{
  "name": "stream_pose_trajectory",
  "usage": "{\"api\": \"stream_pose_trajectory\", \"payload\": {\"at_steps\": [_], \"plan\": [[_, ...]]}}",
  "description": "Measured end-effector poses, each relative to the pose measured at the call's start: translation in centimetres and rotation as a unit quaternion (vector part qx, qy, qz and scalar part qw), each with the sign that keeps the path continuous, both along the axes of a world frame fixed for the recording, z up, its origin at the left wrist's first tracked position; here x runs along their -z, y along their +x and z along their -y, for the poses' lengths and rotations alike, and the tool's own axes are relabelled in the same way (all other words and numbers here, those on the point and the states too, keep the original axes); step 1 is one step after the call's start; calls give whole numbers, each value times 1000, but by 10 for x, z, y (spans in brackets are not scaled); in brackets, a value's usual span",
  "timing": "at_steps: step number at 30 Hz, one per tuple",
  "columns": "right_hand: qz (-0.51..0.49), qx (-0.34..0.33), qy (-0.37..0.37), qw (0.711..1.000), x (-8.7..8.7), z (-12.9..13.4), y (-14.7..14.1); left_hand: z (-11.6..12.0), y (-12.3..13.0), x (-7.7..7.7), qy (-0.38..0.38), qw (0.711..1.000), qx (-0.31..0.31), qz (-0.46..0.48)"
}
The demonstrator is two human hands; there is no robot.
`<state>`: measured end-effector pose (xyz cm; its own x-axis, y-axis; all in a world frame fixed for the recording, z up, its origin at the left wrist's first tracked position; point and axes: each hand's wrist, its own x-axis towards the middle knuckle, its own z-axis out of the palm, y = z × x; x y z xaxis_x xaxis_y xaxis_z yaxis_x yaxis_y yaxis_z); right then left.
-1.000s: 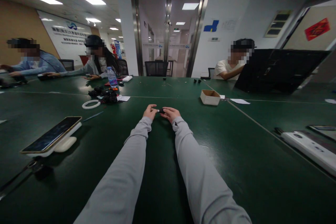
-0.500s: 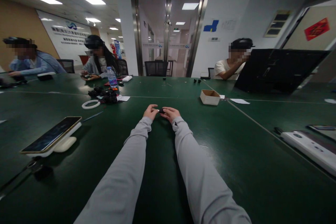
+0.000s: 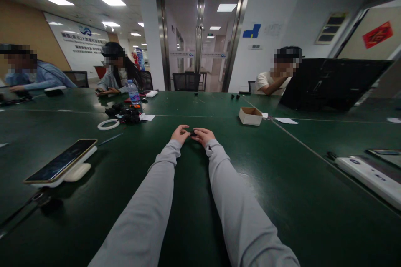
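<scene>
Near the middle of the green table (image 3: 194, 167), my left hand (image 3: 180, 134) and my right hand (image 3: 204, 135) meet around a small black object (image 3: 192, 133). The fingers of my right hand are closed on its right side. My left thumb and fingers are pinched at its left end; what exactly lies between these fingertips is too small to make out. Part of the black object is hidden by the fingers.
An open box (image 3: 250, 117) stands ahead on the right. Ahead on the left are a white ring (image 3: 108, 124), black items (image 3: 125, 114) and a bottle (image 3: 133, 92). A phone (image 3: 64, 160) lies at left, a white device (image 3: 372, 177) at right. People sit across the table.
The fingers of my left hand have shifted slightly at the black object, which shows a little less. The person at the far left leans further left.
</scene>
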<state>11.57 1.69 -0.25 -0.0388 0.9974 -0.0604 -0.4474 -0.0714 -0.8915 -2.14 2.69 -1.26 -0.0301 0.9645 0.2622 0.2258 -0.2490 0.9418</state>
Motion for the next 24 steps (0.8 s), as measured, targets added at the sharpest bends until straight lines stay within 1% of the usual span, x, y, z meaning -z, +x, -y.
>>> {"api": "stream_pose_trajectory", "payload": {"at_steps": [2,4,6,8,11,13,18,20,24], "plan": [[-6,7,0,1000,0,0,0,0,1,0,-7,1000,5,11],[-9,6,4,1000,1,0,0,1,2,-1,-30,999,-6,26],[-8,0,6,1000,1,0,1,3,4,-3,-55,998,-17,30],[-6,1,5,1000,1,0,1,5,5,-6,-68,997,-12,31],[-7,10,2,1000,-1,0,1,7,6,-9,-65,997,27,41],[-5,5,2,1000,-2,2,1,7,6,-8,-59,997,41,42],[21,-54,10,998,-6,6,1,3,3,-3,-32,999,11,27],[31,-70,11,997,-6,7,2,3,3,-4,-41,998,9,36],[18,-53,15,998,-4,5,3,8,5,-11,-76,993,52,75]]}}
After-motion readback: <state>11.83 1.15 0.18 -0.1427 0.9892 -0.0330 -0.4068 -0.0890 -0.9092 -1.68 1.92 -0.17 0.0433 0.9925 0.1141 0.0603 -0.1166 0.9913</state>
